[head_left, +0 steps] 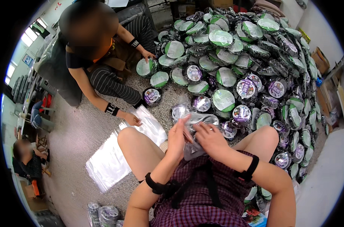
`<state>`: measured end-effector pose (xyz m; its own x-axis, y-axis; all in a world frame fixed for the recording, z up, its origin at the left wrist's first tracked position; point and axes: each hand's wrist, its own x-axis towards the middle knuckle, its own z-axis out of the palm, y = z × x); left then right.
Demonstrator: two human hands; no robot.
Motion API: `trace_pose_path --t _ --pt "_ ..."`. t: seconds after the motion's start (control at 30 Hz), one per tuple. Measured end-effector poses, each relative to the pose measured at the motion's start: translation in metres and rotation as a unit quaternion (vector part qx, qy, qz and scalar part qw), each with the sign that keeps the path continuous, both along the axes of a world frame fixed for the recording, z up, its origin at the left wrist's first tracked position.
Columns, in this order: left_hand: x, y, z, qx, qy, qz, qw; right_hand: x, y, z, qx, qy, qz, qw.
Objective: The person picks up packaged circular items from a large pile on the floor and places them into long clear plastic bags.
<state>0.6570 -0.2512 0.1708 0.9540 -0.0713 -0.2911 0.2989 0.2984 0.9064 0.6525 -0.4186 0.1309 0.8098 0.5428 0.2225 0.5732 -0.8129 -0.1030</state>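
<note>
Includes crinkled plastic (204,118) gripped in closely curled fingers of left hand (176,137) and right hand (212,139), beside packet heap (245,87).

Bold pale lettering stands on the round purple-and-white labels (246,88) of many black-wrapped packs (276,88). Others bear pale, green-edged labels (223,100) with print too small to read. White capitals mark the two black wristbands (111,109) of the co-worker (79,52). A small blue-and-white sign (27,59) hangs on the wall (18,62), its details unclear.
</note>
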Motion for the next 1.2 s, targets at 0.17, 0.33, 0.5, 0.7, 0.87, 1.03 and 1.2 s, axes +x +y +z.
trace_pose_path --t 0.17,0.33,0.5,0.7,0.87,1.03,1.2 --pt "-0.059 -0.058 0.045 0.107 0.010 -0.342 0.934 0.071 0.001 -0.017 0.113 0.232 0.175 0.950" --pt "-0.093 -0.055 0.053 -0.146 -0.101 -0.449 0.876 0.085 -0.007 -0.070 0.145 0.107 -0.047 0.982" --pt "-0.117 -0.064 0.102 -0.247 -0.070 -0.591 0.765 0.072 0.005 -0.126 0.102 0.381 -0.053 0.917" --pt "-0.094 -0.068 0.062 0.228 -0.325 -0.474 0.786 -0.011 0.028 -0.143 -0.055 0.309 -0.076 0.946" --pt "-0.056 -0.017 0.042 0.460 -0.267 -0.385 0.754 -0.051 -0.052 0.009 0.106 0.489 0.111 0.859" --pt "-0.029 0.045 0.060 0.536 -0.223 -0.261 0.771 -0.021 -0.189 0.084 0.429 0.212 -0.196 0.856" --pt "-0.001 0.090 0.049 0.614 -0.271 -0.184 0.718 0.025 -0.271 -0.047 0.023 0.040 -0.241 0.970"
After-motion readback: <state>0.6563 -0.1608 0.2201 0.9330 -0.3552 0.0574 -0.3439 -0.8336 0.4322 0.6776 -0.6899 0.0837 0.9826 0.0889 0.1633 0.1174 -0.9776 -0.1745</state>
